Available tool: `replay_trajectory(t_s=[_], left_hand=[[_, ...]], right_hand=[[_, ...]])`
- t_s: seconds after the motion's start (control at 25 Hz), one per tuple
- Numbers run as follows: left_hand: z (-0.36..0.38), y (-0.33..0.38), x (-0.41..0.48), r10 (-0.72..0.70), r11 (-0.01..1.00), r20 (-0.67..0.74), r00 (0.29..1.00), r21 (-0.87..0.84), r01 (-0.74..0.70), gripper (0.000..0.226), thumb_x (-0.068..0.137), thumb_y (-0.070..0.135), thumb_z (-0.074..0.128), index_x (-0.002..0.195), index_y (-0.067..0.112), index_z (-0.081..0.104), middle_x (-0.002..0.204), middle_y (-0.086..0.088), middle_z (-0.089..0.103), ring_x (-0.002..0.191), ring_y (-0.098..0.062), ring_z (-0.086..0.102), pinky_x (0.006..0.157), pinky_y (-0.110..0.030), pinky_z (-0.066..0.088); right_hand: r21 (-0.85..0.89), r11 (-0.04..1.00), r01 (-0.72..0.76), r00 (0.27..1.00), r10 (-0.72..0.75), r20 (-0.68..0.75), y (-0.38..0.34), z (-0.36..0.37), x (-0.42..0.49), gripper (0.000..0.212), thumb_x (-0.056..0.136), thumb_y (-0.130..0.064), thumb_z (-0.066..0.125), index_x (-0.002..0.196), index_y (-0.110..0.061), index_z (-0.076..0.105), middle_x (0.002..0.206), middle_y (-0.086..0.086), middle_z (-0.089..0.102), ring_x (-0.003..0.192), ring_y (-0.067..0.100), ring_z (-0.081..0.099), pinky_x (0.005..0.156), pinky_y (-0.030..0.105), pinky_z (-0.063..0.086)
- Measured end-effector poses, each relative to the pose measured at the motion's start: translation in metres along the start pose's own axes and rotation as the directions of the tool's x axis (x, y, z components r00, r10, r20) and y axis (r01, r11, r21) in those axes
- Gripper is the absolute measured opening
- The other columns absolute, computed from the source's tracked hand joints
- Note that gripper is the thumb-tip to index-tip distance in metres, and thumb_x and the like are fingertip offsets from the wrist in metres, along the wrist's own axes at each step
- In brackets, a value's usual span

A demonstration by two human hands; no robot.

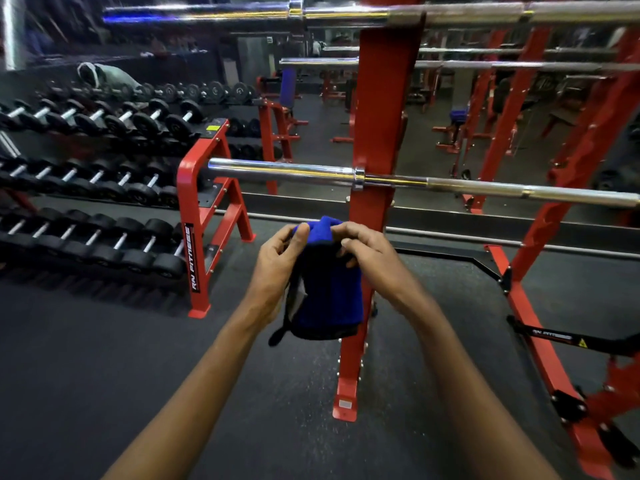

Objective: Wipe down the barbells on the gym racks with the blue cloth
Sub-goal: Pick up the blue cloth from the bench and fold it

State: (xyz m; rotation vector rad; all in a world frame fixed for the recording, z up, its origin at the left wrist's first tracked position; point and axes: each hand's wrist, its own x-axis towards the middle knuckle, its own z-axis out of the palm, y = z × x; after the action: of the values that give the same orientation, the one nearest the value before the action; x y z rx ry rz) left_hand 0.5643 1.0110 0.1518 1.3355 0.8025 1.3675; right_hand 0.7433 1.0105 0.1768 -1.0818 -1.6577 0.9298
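A blue cloth (327, 292) with a dark hem hangs between both hands in the middle of the view. My left hand (277, 268) pinches its upper left edge, and my right hand (367, 252) grips its upper right edge. Just beyond the hands, a chrome barbell (284, 169) lies across the red rack upright (375, 109) at about waist height. A second chrome barbell (346, 12) rests higher on the same rack, along the top of the view. The cloth touches neither bar.
A red three-tier dumbbell rack (199, 202) full of black dumbbells stands on the left. A wall mirror behind the rack reflects more bars and red frames. Red rack base beams (540, 327) run along the black rubber floor on the right.
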Motion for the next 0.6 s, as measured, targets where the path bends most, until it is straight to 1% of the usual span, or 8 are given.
replay_trajectory(t_s=[0.08,0.16,0.24,0.28,0.36,0.44,0.52,0.6], left_hand=[[-0.017,0.010,0.006,-0.036,0.999,0.130,0.991,-0.009,0.038,0.045,0.084,0.034,0.080,0.124,0.019,0.066,0.120,-0.010,0.071,0.113,-0.026,0.068,0.093,-0.034,0.057],[-0.028,0.010,0.012,-0.015,0.997,0.184,0.983,0.083,-0.001,0.046,0.081,0.009,0.080,0.124,0.013,0.062,0.116,-0.005,0.073,0.111,-0.021,0.068,0.092,-0.030,0.056],[-0.038,0.011,0.021,0.013,0.996,0.169,0.985,0.083,-0.028,0.043,0.079,-0.008,0.075,0.115,0.012,0.059,0.105,-0.002,0.074,0.100,-0.015,0.070,0.084,-0.025,0.057],[-0.046,0.011,0.025,0.014,0.999,0.169,0.986,0.037,-0.021,0.044,0.078,-0.010,0.074,0.112,0.012,0.055,0.103,-0.003,0.074,0.097,-0.015,0.070,0.080,-0.025,0.057],[-0.068,0.008,0.029,-0.005,0.998,0.194,0.981,-0.059,0.017,0.052,0.078,-0.007,0.077,0.117,0.012,0.050,0.111,-0.010,0.074,0.102,-0.022,0.071,0.081,-0.029,0.058],[-0.094,-0.009,0.023,-0.079,0.996,0.243,0.967,-0.026,0.088,0.062,0.075,0.008,0.086,0.127,0.020,0.054,0.124,-0.011,0.070,0.114,-0.024,0.069,0.086,-0.030,0.058],[-0.112,-0.031,0.010,-0.251,0.962,0.270,0.930,0.176,0.208,0.052,0.070,0.027,0.091,0.117,0.033,0.068,0.119,0.000,0.074,0.112,-0.018,0.069,0.085,-0.023,0.056],[-0.121,-0.046,0.008,-0.338,0.920,0.149,0.929,0.262,0.292,0.028,0.069,0.037,0.088,0.093,0.031,0.076,0.095,0.004,0.077,0.091,-0.015,0.071,0.069,-0.020,0.053]], right_hand=[[-0.275,0.950,0.147,0.988,-0.154,-0.003,-0.002,0.003,0.011,0.029,0.090,-0.004,0.061,0.113,-0.020,0.068,0.102,-0.010,0.054,0.098,0.011,0.056,0.093,0.030,0.049],[-0.482,0.854,0.198,0.974,-0.225,0.001,-0.005,0.008,0.021,0.033,0.084,-0.017,0.071,0.114,-0.024,0.058,0.111,-0.006,0.047,0.107,0.016,0.053,0.098,0.040,0.048],[-0.520,0.843,0.137,0.990,-0.133,0.044,-0.010,0.007,0.037,0.048,0.081,-0.035,0.077,0.120,-0.028,0.050,0.122,-0.007,0.049,0.116,0.016,0.054,0.100,0.041,0.046],[-0.480,0.872,0.098,0.994,-0.059,0.097,-0.011,0.005,0.045,0.048,0.082,-0.040,0.079,0.119,-0.028,0.052,0.121,-0.007,0.055,0.113,0.013,0.058,0.097,0.041,0.049],[-0.432,0.898,0.080,0.968,0.035,0.250,-0.013,0.005,0.056,0.030,0.085,-0.042,0.079,0.100,-0.026,0.059,0.094,-0.011,0.064,0.085,0.005,0.060,0.076,0.037,0.053],[-0.452,0.880,0.147,0.947,0.006,0.321,-0.008,0.017,0.060,0.025,0.089,-0.040,0.076,0.087,-0.027,0.055,0.077,-0.017,0.060,0.068,-0.001,0.053,0.062,0.024,0.045],[-0.380,0.905,0.192,0.954,-0.081,0.289,-0.005,0.035,0.065,0.020,0.092,-0.031,0.072,0.091,-0.029,0.053,0.080,-0.018,0.059,0.070,0.000,0.054,0.061,0.017,0.041],[-0.358,0.894,0.269,0.957,-0.208,0.201,-0.002,0.043,0.071,0.021,0.090,-0.017,0.069,0.097,-0.029,0.053,0.090,-0.017,0.057,0.080,0.000,0.056,0.069,0.015,0.042]])
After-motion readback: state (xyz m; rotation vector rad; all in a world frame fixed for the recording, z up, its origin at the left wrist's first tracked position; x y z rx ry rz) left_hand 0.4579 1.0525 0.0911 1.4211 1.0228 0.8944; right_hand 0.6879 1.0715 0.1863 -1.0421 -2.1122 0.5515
